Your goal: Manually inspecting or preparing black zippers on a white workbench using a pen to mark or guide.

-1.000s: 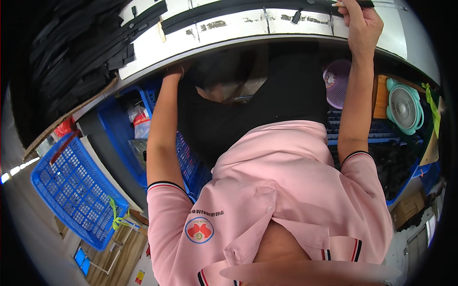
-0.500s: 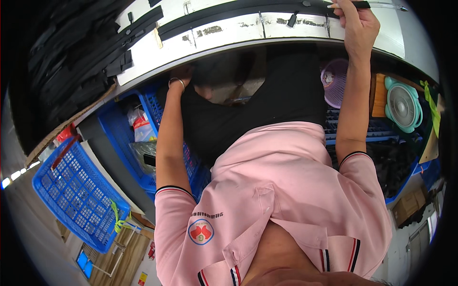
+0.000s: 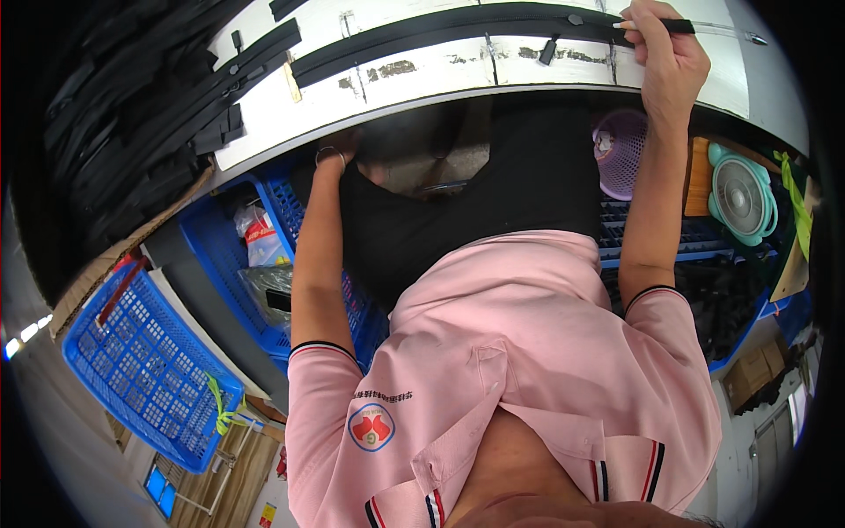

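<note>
My right hand point(image 3: 673, 70) is closed around a pen point(image 3: 729, 33) with a clear barrel, a black grip and a white tip. The tip points left and meets, or hovers just over, the right part of a long black strip point(image 3: 422, 40). That strip lies along the white work board point(image 3: 264, 110). A small dark grey disc point(image 3: 576, 19) sits on it, left of the pen tip. My left hand point(image 3: 345, 141) is low by the board's near edge, above my lap; shadow and the edge hide its fingers.
A heap of black strips point(image 3: 123, 114) covers the left side. A small black tab point(image 3: 547, 51) lies near the strip. Below the board stand blue crates point(image 3: 224, 273), a purple basket point(image 3: 620, 167) and a mint-green fan point(image 3: 741, 194). A blue basket point(image 3: 150, 352) is at lower left.
The whole view has shifted slightly, with the board now lower in the picture. The pen tip keeps its place relative to the strip and the disc.
</note>
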Demonstrator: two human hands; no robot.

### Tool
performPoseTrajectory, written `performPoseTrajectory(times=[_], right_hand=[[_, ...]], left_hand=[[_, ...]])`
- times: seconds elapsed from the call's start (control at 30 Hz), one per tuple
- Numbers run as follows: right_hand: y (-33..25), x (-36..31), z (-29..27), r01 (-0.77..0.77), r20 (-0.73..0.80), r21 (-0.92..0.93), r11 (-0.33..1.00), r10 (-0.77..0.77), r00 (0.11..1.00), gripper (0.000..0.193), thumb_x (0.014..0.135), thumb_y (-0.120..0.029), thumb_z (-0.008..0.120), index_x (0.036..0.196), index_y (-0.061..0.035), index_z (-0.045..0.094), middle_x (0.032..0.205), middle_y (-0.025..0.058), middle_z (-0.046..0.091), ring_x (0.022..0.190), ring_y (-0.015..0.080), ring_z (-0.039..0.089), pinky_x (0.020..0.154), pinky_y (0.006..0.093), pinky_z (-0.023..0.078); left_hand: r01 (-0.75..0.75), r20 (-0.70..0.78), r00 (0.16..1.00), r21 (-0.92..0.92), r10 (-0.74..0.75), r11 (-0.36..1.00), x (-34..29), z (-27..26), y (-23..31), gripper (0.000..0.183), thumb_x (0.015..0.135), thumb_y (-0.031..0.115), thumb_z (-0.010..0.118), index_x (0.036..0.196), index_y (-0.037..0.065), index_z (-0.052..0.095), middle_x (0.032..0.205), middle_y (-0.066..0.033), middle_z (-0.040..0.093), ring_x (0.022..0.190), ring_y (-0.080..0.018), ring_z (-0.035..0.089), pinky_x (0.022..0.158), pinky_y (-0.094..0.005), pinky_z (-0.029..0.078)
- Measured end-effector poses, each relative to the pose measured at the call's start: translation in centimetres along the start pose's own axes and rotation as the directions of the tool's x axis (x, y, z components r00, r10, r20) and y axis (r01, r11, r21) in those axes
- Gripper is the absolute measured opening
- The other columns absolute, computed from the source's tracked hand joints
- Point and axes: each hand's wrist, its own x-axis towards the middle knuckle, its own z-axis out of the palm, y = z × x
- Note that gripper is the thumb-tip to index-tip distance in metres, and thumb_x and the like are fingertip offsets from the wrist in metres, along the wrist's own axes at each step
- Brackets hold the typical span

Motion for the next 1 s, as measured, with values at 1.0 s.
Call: performPoseTrajectory(times=[1.0], right_hand=[[1.6,0.7,-1.9,0.111,-0.013,0.055,0.992,-0.111,0.994,0.013,0.096,-0.008,0.069,0.102,0.0,0.077,0.09,0.0084,0.075,0.067,0.0044,0.058,0.058,0.0169,0.042]], left_hand=[[0.238,0.287,0.931,-0.005,-0.226,0.971,-1.6,-1.6,3.2,0.033,0.092,0.04,0.064,0.105,0.014,0.08,0.112,-0.0166,0.074,0.107,-0.037,0.069,0.096,-0.0448,0.054]])
